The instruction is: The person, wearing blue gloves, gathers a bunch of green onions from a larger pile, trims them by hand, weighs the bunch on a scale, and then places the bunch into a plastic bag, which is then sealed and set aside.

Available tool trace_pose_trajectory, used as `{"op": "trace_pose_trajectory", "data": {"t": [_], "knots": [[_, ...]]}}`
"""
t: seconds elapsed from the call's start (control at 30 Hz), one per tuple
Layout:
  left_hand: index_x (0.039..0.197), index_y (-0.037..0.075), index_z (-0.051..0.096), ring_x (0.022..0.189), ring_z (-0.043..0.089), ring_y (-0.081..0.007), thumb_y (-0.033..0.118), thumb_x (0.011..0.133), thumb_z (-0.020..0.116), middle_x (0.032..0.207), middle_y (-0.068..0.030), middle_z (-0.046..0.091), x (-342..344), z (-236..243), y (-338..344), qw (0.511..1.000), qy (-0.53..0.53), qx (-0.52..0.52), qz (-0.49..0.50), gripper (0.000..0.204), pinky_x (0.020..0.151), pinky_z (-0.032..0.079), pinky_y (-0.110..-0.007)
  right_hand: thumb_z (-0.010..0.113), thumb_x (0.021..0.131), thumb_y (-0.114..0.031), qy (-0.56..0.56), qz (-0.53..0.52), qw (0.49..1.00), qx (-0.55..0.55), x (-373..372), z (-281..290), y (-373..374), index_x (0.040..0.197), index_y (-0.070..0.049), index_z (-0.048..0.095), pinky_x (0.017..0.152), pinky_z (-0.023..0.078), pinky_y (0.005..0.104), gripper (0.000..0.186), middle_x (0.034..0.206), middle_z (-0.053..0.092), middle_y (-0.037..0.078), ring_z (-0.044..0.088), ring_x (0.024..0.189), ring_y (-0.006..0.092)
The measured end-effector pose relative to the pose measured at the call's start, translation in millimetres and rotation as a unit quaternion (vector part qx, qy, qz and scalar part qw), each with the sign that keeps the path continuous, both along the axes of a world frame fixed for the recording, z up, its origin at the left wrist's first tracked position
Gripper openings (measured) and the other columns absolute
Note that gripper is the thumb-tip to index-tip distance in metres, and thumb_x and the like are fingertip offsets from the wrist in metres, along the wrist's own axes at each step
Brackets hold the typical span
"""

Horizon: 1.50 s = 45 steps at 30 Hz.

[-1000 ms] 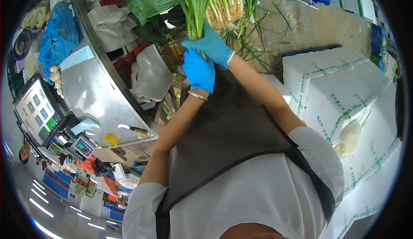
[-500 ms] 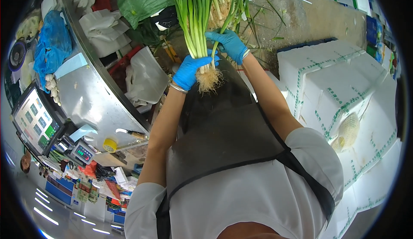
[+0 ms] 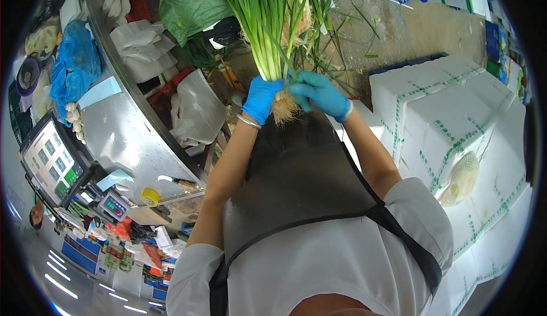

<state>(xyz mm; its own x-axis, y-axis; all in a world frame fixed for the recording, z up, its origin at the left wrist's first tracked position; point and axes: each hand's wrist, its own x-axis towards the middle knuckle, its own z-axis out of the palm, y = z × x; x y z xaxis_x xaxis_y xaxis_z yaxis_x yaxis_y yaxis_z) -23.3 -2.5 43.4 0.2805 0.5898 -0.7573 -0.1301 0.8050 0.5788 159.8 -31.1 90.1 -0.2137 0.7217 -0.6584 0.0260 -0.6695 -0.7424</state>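
My left hand (image 3: 262,97), in a blue glove, grips a bunch of spring onions (image 3: 265,51) low on their white stems, with the stringy roots (image 3: 285,110) hanging below it. My right hand (image 3: 316,93), also gloved and slightly blurred, is curled at the right of the root end, its fingers closed around a loose green stalk. More spring onions (image 3: 299,11) with roots lie behind the bunch, beside a green plastic bag (image 3: 194,5). A dark apron (image 3: 296,173) is below both hands.
At left, a steel counter (image 3: 131,139) bears a touchscreen (image 3: 54,156), scale display (image 3: 114,206), knife (image 3: 182,182), yellow tape (image 3: 149,196) and blue bag (image 3: 77,65). White foam boxes (image 3: 433,117) are stacked at right. Another person's head (image 3: 36,214) shows at far left.
The root end has come into view below my left hand. My right hand let go higher on the bunch, moved right with a stalk, then came down beside the roots.
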Motion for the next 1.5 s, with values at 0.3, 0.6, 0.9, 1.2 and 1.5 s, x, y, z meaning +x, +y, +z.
{"op": "trace_pose_trajectory", "data": {"t": [0.3,0.6,0.9,1.2,1.5], "knots": [[0.112,0.000,0.064,0.072,0.061,-0.0126,0.016,0.076,0.079,0.090,-0.0073,0.069,-14,-13,-16,0.964,0.187,0.141,-0.125,0.042,0.064,0.051,-0.029,0.064,0.091,-0.018,0.122,-0.227,0.958,-0.130,6,-47,20,0.137,-0.016,0.046,0.095,0.050,0.0361,0.049,0.121,0.058,0.006,0.055,0.113,0.0187],[0.124,0.000,0.058,0.091,0.061,-0.0157,0.015,0.093,0.061,0.105,-0.0087,0.065,-34,13,-18,0.981,-0.139,-0.070,0.115,0.035,0.080,0.050,-0.028,0.064,0.090,-0.020,0.415,-0.272,0.863,-0.090,-30,-65,35,0.136,0.000,0.045,0.097,0.049,0.0402,0.054,0.126,0.059,0.017,0.059,0.114,0.0291],[0.133,0.001,0.051,0.106,0.061,-0.0190,0.018,0.094,0.060,0.121,-0.0124,0.061,-28,24,-19,0.994,-0.108,-0.025,-0.001,0.043,0.091,0.049,-0.031,0.059,0.089,-0.028,0.475,-0.272,0.832,-0.088,-22,-62,29,0.142,0.001,0.037,0.106,0.041,0.0447,0.063,0.140,0.048,0.019,0.046,0.131,0.0325],[0.126,-0.001,0.053,0.097,0.062,-0.0174,0.009,0.087,0.066,0.111,-0.0095,0.064,-25,19,-19,0.996,-0.016,0.063,-0.058,0.042,0.084,0.051,-0.031,0.060,0.091,-0.022,0.446,-0.273,0.845,-0.108,-20,-67,24,0.135,0.000,0.047,0.103,0.043,0.0398,0.051,0.128,0.058,0.014,0.057,0.117,0.0264],[0.143,0.000,0.037,0.118,0.050,-0.0188,0.031,0.090,0.064,0.133,-0.0097,0.052,-48,27,-10,0.960,-0.093,0.121,-0.235,0.067,0.102,0.039,-0.033,0.072,0.085,-0.027,0.260,-0.184,0.947,-0.038,-34,-56,85,0.135,-0.004,0.047,0.078,0.056,0.0332,0.059,0.123,0.060,0.012,0.064,0.092,0.0182]]}}
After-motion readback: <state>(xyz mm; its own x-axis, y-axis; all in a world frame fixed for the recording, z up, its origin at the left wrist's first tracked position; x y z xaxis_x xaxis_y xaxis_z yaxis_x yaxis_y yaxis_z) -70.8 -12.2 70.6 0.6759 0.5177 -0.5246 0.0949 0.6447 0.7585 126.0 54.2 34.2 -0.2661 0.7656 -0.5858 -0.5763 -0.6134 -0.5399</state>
